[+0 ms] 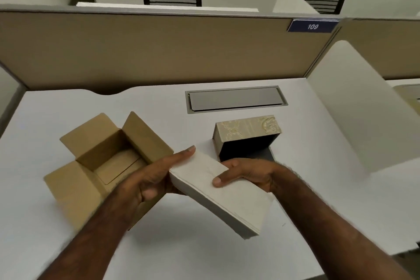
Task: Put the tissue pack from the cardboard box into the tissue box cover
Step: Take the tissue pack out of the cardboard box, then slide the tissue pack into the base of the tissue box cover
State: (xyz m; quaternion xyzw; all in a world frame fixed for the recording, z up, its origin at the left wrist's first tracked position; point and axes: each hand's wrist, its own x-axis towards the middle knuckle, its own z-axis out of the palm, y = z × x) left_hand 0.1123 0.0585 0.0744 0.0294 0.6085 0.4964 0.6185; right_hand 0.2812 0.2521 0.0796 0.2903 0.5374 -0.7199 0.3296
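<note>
Two hands on one tissue pack (218,191), lifted clear of the pale surface (318,200) and tilted, far end toward the tissue box cover (247,136). Left hand (150,179) pressed flat along the pack's left edge, fingers (181,154) stretched out toward its far corner; right hand (247,173) clasped around the opposite edge, thumb on top. Emptied cardboard box (109,154), flaps splayed, just left of the left fingers. Cover just beyond the right fingers, on its side, dark open mouth facing the pack. Likely light and soft, a compressible stack prone to sag or fan if pinched at one end; best held by both long edges near the middle, squeezed only gently, then slid in end first.
</note>
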